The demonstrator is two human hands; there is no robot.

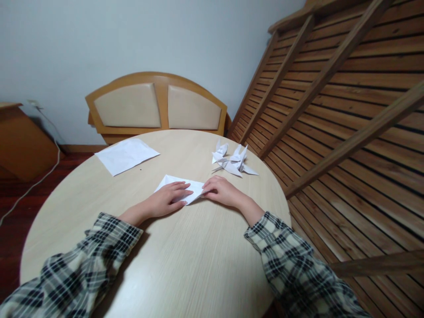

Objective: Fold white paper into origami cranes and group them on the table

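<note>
"paper at your far left, is it?"

"yes, flat white paper [127, 155] lies towards the back of the round table [185, 265], well apart from my fingers."

"and your left hand?"

"my left hand [170, 197] lies palm down, fingers a little spread, over the folded paper [196, 189], which sits in front of me, around the middle of the tabletop. if i press too lightly, i think the layers could slide and leave a crooked crease."

"the right?"

"my right hand [222, 191] seems to pinch the right end, thumb against fingertips, partly hidden. a tug there, with my left bearing down, could tear or crumple that corner."

"anything further over?"

"pointed paper figures [233, 161] sit bunched just beyond that hand; a careless swing of my knuckles could tip one. past the table is a slatted wooden frame [331, 132]."

"which way does your piece point?"

"its long axis runs side to side across my front. my palm covers part of the left end, so i cannot tell its full shape; the right end narrows towards my right fingers, and one corner points down towards me."
</note>
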